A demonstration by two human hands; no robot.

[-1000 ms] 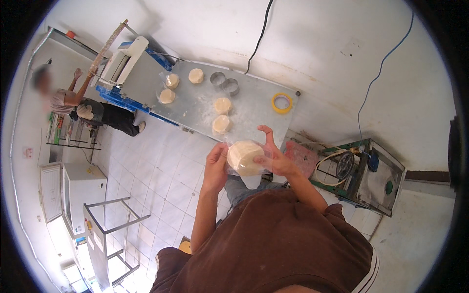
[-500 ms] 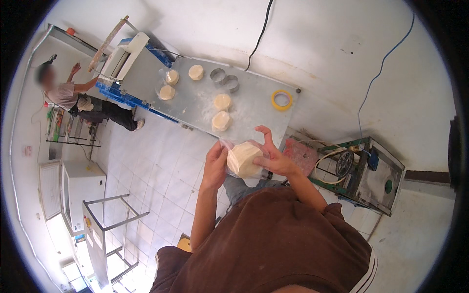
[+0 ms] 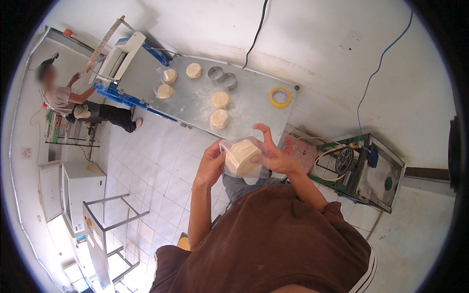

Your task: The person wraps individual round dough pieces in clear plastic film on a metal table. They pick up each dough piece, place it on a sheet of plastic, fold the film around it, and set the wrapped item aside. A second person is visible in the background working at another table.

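In front of my chest is a stack of pale dough rounds point(image 3: 241, 159) inside a clear plastic bag point(image 3: 225, 145). My left hand point(image 3: 210, 165) pinches the bag's left edge between thumb and fingers. On the other side my right hand point(image 3: 276, 157) grips the stack, its thumb pressed over the face and its index finger raised and bent. Beyond my hands, two similar stacks, a nearer one point(image 3: 220, 118) and a farther one point(image 3: 221, 100), lie on the floured metal table point(image 3: 259, 115). Two metal ring cutters point(image 3: 222, 78) sit behind them.
A yellow tape roll point(image 3: 280, 97) lies near the table's right end. More dough stacks point(image 3: 193, 71) are farther left, before a white and blue roller machine point(image 3: 119, 58). A co-worker point(image 3: 61, 93) stands at far left. A green-framed machine with a wheel point(image 3: 345, 162) is at right.
The bag's left side is spread out more, and the stack in it has shifted slightly left. Both hands keep their hold. My view has shifted a little.
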